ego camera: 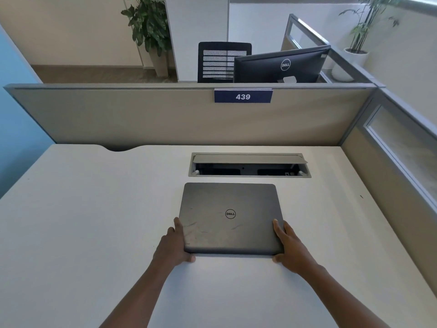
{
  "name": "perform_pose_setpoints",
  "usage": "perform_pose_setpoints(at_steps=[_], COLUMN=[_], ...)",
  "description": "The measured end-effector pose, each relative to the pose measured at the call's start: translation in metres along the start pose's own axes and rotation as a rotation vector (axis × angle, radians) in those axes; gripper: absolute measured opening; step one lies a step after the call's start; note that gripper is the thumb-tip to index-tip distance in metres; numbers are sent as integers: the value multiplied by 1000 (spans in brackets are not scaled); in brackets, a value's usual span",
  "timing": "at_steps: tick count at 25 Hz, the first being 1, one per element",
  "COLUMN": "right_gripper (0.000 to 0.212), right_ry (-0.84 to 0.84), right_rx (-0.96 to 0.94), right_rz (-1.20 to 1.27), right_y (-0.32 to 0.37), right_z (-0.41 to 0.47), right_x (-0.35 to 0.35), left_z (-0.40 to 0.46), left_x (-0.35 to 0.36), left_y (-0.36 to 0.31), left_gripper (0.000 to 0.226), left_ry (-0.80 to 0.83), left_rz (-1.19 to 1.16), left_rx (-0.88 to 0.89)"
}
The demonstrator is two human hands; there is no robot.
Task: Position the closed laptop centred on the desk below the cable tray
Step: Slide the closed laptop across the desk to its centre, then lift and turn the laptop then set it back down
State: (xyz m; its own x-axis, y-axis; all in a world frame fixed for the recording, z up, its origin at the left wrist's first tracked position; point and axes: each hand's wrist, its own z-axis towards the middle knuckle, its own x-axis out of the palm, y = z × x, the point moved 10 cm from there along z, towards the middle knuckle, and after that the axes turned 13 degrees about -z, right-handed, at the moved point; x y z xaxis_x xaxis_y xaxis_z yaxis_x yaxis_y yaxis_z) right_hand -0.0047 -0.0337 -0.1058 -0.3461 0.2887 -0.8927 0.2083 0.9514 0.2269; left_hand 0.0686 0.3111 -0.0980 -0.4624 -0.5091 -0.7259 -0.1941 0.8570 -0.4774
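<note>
Both hands grasp the closed Dell laptop [230, 217]: my left hand [176, 246] and right hand [289, 247] at its near corners. It lies on the table [94, 221], near the cable tray [249, 165], slightly left of it. Uneven push could skew it.

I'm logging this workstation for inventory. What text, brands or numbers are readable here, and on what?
"DELL": round logo on the closed laptop lid, held by the left hand and right hand.
"DELL": logo on the monitor back, beyond the partition.
"439": blue number sign on the partition.
Nothing else legible.
</note>
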Motion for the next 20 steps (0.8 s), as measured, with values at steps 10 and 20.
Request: perform_pose_setpoints(at_steps=[10,20], right_gripper=[114,83], right_ry=[72,-133], right_rx=[44,-192], right_rz=[8,-173], right_y=[5,91], right_z=[4,87], right_x=[0,-71], left_z=[-30,-82], left_x=[-2,110], left_y=[-12,-37], left_gripper=[106,59], left_ry=[-182,-200], left_rz=[-105,-1544], left_rx=[-103,-701])
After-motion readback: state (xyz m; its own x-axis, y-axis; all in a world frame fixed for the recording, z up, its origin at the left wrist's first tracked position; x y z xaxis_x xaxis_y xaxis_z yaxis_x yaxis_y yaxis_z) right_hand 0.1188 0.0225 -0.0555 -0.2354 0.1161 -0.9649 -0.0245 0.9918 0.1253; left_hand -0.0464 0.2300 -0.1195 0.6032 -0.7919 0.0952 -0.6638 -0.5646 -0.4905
